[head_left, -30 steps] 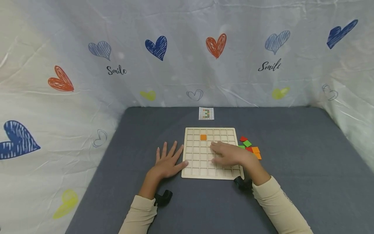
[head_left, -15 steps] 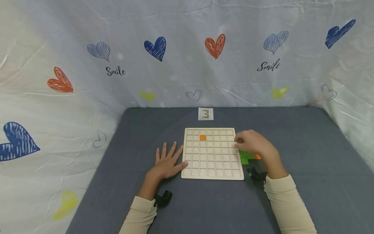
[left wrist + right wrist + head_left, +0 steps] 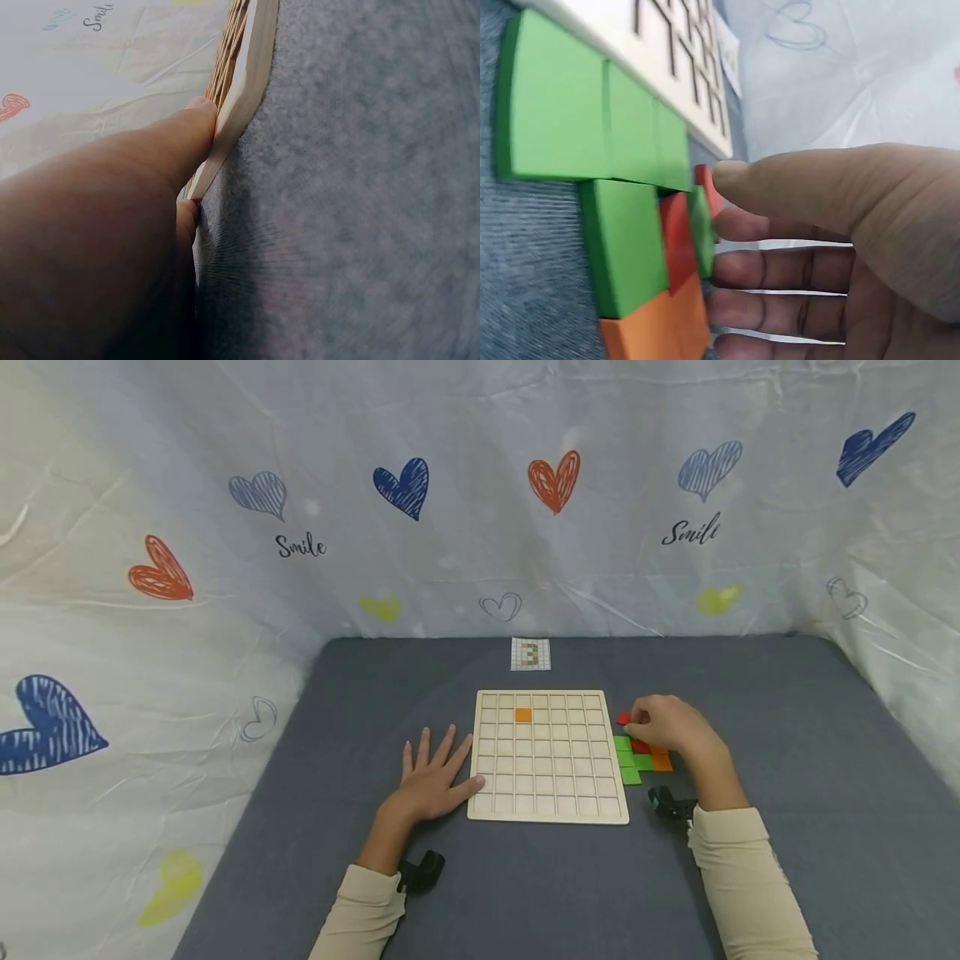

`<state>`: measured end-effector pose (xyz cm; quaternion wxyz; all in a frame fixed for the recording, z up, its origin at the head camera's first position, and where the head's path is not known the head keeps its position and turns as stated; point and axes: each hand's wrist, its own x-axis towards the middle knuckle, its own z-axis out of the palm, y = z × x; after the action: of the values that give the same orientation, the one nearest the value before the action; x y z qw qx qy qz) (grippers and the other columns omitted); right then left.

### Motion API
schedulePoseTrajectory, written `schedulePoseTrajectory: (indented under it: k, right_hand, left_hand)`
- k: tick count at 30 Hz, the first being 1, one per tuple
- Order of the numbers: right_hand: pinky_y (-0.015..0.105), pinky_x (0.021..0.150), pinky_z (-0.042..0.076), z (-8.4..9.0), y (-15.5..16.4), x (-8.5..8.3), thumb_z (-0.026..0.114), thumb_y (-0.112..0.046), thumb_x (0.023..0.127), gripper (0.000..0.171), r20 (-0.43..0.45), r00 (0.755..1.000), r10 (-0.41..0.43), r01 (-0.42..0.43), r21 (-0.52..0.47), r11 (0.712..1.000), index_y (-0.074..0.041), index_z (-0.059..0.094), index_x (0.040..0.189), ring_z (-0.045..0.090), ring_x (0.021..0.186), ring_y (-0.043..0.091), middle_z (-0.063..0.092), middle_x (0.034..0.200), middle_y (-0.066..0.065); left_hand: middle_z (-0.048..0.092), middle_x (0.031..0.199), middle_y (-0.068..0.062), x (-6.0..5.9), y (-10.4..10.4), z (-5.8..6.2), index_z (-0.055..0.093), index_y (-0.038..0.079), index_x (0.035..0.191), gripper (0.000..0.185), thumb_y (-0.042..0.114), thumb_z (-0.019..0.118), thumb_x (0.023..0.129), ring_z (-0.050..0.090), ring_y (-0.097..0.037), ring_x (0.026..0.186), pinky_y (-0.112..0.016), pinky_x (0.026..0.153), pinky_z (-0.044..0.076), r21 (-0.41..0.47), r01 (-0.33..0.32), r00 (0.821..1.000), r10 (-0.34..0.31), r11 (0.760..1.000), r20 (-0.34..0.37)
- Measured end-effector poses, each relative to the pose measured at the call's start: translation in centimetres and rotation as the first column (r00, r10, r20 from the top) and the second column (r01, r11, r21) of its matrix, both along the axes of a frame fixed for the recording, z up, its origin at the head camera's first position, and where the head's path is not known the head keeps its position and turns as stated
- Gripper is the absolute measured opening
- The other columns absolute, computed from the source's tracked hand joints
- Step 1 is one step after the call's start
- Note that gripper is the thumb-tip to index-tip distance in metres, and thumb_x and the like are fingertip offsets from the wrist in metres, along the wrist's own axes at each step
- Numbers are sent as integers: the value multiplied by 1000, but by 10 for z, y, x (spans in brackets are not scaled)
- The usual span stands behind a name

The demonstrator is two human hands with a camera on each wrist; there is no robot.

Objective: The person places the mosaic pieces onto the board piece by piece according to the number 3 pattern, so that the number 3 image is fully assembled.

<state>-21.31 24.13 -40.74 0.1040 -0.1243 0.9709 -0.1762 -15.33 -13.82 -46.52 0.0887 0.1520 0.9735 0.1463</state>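
A pale wooden grid board (image 3: 543, 768) lies on the table with one orange square tile (image 3: 522, 715) in an upper cell. My left hand (image 3: 431, 785) lies with fingers spread at the board's left side, its thumb resting on the edge; the left wrist view shows the thumb (image 3: 180, 139) against the board's rim. Right of the board, my right hand (image 3: 671, 727) is over the loose tiles. In the right wrist view its fingertips come close to a green tile (image 3: 700, 229) and a red tile (image 3: 707, 187). Nothing shows between thumb and fingers; contact is unclear.
Several green tiles (image 3: 624, 752), a red tile (image 3: 640, 747) and orange tiles (image 3: 662, 762) lie together along the board's right edge. A small pattern card (image 3: 530, 654) lies behind the board. A white curtain with hearts (image 3: 480, 527) hangs behind the grey table (image 3: 540, 885).
My right hand has moved right, off the board and over the loose tiles, its fingers drawn closer together. The left hand has stayed in place.
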Motion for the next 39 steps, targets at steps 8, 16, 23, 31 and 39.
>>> schedulePoseTrajectory:
  k: [8,16,23,31,39]
  right_hand:
    - [32,50,39,-6,-1,-1,64,-20,81,11,-23,1000,-20,21,12,1000,-10,61,78,48,58,18,55,72,2]
    - [35,53,41,-5,-1,-3,63,-12,75,13,-18,999,-34,35,27,999,-6,62,87,49,64,21,57,81,7]
    - [35,55,42,-6,0,-3,64,-8,70,21,-23,1000,-20,20,18,1000,-4,62,91,49,65,22,57,83,9]
    - [42,67,43,1,-7,-1,61,-5,73,24,-61,996,65,-70,-83,994,-4,64,97,50,80,25,58,93,12]
    - [34,61,39,2,-36,-10,58,-4,76,28,-119,975,186,-200,-120,972,-3,62,104,45,72,20,54,84,8]
  left_hand:
    - [-3,150,3,-3,-1,-11,10,34,145,76,73,27,82,-17,-31,133,-56,99,-13,14,-12,1000,12,1000,3]
    - [-1,151,1,-3,-1,-7,11,33,145,75,71,27,83,-15,-33,133,-57,99,-12,-2,-1,1000,1,1000,4]
    - [3,151,-2,1,1,0,14,31,146,75,70,29,84,-11,-35,133,-58,100,-6,-25,1,1000,-1,1000,-12]
    - [4,151,-2,2,1,0,14,30,146,74,68,31,85,-10,-36,133,-59,99,-7,-10,5,1000,-5,1000,-15]
    - [4,151,-3,2,0,-1,16,28,146,73,67,32,86,-10,-36,133,-59,99,-8,0,7,1000,-7,1000,-10]
